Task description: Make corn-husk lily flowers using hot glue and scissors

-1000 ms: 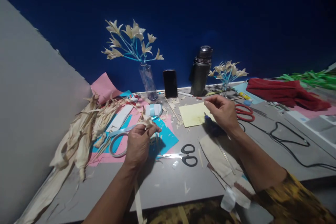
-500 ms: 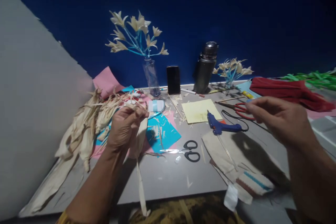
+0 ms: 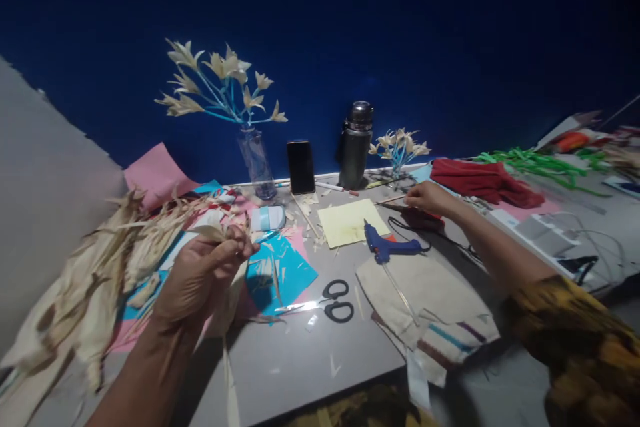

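My left hand is raised over the left part of the table, fingers pinched around a pale piece of dried corn husk. A long narrow husk strip hangs below that hand; its upper part is hidden. My right hand reaches to the back right, its fingers closed at the end of a thin stick. Just under it lies a red-handled cutting tool, partly covered. A blue glue gun with a clear glue stick rests on folded cream cloth. Black-handled scissors lie in the middle.
Husk flowers stand in a tall glass vase, with a smaller bunch farther right. A phone and a dark flask are by the wall. Dried husks heap at left; red cloth and a white adapter lie right.
My right hand has moved forward and left, down to the thin stick beside the red-handled tool. My left hand keeps its pinch on the husk. The view has turned to the right.
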Tool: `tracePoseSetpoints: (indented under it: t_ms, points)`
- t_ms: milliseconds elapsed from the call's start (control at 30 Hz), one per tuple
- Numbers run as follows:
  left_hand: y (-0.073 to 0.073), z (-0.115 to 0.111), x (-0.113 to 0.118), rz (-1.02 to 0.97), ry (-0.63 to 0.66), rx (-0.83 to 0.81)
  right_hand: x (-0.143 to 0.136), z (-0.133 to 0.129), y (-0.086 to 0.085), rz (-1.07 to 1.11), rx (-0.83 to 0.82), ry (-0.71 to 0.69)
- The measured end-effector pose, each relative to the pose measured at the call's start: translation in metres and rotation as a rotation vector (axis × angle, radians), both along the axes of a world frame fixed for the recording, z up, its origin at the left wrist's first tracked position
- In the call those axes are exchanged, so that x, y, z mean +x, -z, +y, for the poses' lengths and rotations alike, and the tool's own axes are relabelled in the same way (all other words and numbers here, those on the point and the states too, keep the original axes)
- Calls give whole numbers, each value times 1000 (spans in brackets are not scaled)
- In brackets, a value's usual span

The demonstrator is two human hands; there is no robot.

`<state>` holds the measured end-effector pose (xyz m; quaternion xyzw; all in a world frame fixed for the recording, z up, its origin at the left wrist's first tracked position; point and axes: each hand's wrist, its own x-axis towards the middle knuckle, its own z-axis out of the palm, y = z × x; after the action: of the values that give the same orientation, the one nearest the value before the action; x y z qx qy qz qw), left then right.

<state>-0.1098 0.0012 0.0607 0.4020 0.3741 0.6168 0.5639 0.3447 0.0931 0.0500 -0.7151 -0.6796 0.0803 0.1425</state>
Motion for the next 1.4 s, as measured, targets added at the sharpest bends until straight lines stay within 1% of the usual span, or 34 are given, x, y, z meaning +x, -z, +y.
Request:
tracePoseSetpoints:
  t_ms: [100,167,300,400,467,500,567,600,633,667,700,733,767,833,900,933,1000,1067,1200,1400]
  points:
    - [3,-1,-1,28,-7,-16,-11,15,12,-94,-153,-78]
    - [4,-3,-2,66,-15,-32,-19,21,18,-150,-212,-104]
    - [2,-6,-2,118,11,-40,-33,26,28,-238,-246,-100]
    - [0,-6,0,114,17,-36,-37,24,27,-277,-228,-82]
    - [-1,-6,2,102,-25,-70,-34,20,17,-294,-195,-62]
    - [-2,-5,3,91,-45,-94,-33,16,8,-300,-165,-44]
    - [-4,-3,7,39,-61,-137,-31,6,-16,-306,-63,19]
    - [-5,-2,9,-4,-56,-157,-33,-2,-29,-295,16,54]
    - [-6,-1,11,-58,-45,-180,-38,-11,-42,-223,178,91]
    - [-7,0,13,-117,-33,-207,-47,-23,-54,-101,282,46]
    - [-7,1,15,-174,-8,-234,-59,-36,-63,71,332,-47]
    - [-6,2,17,-215,29,-254,-75,-50,-69,269,317,-153]
    - [-5,2,20,-251,68,-262,-93,-65,-71,465,229,-261]
    - [0,3,24,-340,134,-265,-133,-90,-67,732,-42,-413]
    - [6,3,28,-403,196,-265,-170,-107,-55,910,-219,-513]
    - [9,2,29,-426,215,-262,-184,-110,-48,960,-272,-535]
    - [15,3,30,-466,233,-254,-201,-111,-36,1005,-333,-551]
    - [19,4,29,-501,227,-249,-207,-108,-27,1005,-358,-544]
    - [24,6,27,-544,217,-264,-205,-103,-14,1021,-348,-536]
    - [25,3,34,-521,206,-289,-209,-102,-4,1035,-325,-528]
